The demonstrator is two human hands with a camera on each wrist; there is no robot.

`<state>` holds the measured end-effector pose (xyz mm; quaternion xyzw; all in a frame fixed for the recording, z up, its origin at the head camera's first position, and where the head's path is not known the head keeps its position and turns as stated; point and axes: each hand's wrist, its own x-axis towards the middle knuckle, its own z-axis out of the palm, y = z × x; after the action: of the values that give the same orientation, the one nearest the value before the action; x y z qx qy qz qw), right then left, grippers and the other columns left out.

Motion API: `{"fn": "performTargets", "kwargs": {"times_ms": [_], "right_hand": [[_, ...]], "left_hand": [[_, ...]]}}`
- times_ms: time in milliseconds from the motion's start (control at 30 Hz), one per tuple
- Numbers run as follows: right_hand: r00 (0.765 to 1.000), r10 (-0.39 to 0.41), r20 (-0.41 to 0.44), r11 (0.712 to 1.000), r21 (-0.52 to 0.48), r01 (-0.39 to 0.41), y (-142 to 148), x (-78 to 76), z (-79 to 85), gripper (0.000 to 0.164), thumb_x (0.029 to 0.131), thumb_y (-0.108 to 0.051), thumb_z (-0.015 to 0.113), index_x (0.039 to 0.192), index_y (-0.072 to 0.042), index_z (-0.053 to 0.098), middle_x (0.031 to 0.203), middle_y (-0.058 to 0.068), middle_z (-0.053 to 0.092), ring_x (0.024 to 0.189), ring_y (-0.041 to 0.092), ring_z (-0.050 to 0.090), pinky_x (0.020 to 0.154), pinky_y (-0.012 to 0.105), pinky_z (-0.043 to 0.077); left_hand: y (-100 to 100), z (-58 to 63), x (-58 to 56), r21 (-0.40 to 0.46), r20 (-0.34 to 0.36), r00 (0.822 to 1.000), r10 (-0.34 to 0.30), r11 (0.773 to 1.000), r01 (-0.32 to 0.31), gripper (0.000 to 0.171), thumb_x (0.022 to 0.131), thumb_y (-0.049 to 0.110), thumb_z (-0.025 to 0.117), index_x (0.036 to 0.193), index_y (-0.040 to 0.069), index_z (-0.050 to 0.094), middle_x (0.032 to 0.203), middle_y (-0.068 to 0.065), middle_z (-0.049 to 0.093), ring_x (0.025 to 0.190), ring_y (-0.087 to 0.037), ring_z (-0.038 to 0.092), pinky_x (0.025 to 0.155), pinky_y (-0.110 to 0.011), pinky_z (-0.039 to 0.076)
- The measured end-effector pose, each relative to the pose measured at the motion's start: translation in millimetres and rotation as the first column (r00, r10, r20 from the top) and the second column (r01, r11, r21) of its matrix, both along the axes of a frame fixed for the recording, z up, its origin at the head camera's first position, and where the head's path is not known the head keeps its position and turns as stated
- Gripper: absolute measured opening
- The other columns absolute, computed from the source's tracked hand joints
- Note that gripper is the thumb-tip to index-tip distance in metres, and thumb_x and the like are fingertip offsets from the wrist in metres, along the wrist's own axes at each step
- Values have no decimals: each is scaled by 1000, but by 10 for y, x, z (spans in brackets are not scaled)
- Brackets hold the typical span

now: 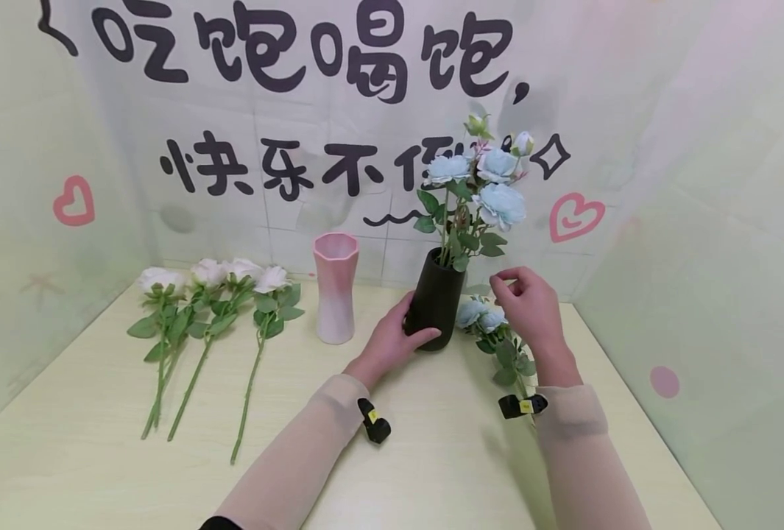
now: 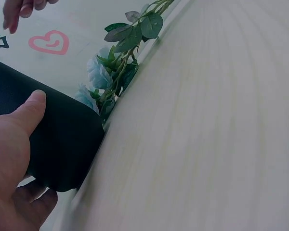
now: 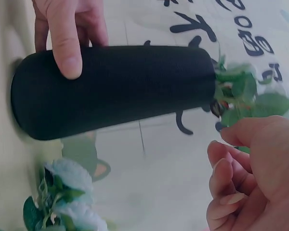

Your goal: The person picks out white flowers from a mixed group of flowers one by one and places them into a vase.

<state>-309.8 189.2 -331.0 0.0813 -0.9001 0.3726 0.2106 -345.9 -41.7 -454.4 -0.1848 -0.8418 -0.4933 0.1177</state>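
A tall black vase [image 1: 436, 305] stands slightly tilted on the table, with blue artificial roses [image 1: 500, 205] and green leaves rising from its mouth. My left hand [image 1: 392, 340] grips the lower part of the vase, its thumb [image 2: 31, 110] across the dark side. To the right of the vase, my right hand [image 1: 536, 313] hangs in the air with loosely bent fingers and nothing held. In the right wrist view its thumb and fingers are apart, close to the leaves [image 3: 241, 91] at the vase's mouth. More blue roses [image 1: 481, 315] lie on the table beneath the right hand.
A pink-and-white vase [image 1: 336, 291] stands left of the black one. Several pale pink roses [image 1: 209, 276] with long stems lie on the table [image 1: 126, 486] at the left. A printed cloth [image 1: 285, 110] hangs behind, with side panels at left and right.
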Motion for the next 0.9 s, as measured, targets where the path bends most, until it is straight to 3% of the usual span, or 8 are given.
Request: {"fn": "performTargets", "kwargs": {"times_ms": [233, 467, 667, 800, 900], "right_hand": [[998, -6, 60, 999, -34, 8, 297, 87, -125, 25, 100, -32, 58, 109, -10, 68, 79, 11, 68, 62, 25, 61, 50, 32, 47], [988, 24, 151, 997, 67, -34, 570, 71, -156, 27, 101, -30, 56, 111, -7, 65, 81, 8, 69, 66, 26, 63, 62, 36, 51], [976, 41, 213, 994, 87, -61, 706, 45, -187, 27, 102, -26, 56, 110, -3, 65, 84, 11, 70, 68, 26, 63, 66, 38, 49], [960, 34, 277, 988, 139, -75, 782, 41, -254, 27, 102, -24, 55, 110, -1, 66, 87, 12, 71, 68, 24, 64, 66, 37, 48], [932, 40, 361, 979, 173, -109, 828, 41, -328, 28, 102, -22, 53, 113, 1, 66, 92, 13, 70, 71, 21, 64, 64, 35, 49]], "left_hand": [[11, 7, 3, -3, 16, 1000, -4, 1000, 5, 86, 88, 45, 75, 154, 16, 29, 145, -5, 43, 127, -15, 40, 106, -42, 38], [-5, 38, 1, -10, 20, 1000, 0, 1000, 0, 88, 88, 48, 74, 155, 15, 27, 147, -6, 41, 128, -16, 39, 107, -43, 38], [-15, 48, -14, 1, 6, 1000, 1, 1000, -1, 86, 88, 44, 76, 154, 17, 29, 144, -5, 44, 126, -16, 41, 106, -43, 39], [-13, 34, -10, -5, 11, 1000, 1, 1000, -1, 87, 87, 45, 76, 154, 16, 29, 144, -6, 43, 126, -16, 41, 106, -43, 39], [-11, 23, 0, -4, 15, 1000, -4, 1000, 4, 87, 87, 45, 76, 154, 15, 28, 145, -6, 43, 127, -16, 41, 106, -43, 38]]}}
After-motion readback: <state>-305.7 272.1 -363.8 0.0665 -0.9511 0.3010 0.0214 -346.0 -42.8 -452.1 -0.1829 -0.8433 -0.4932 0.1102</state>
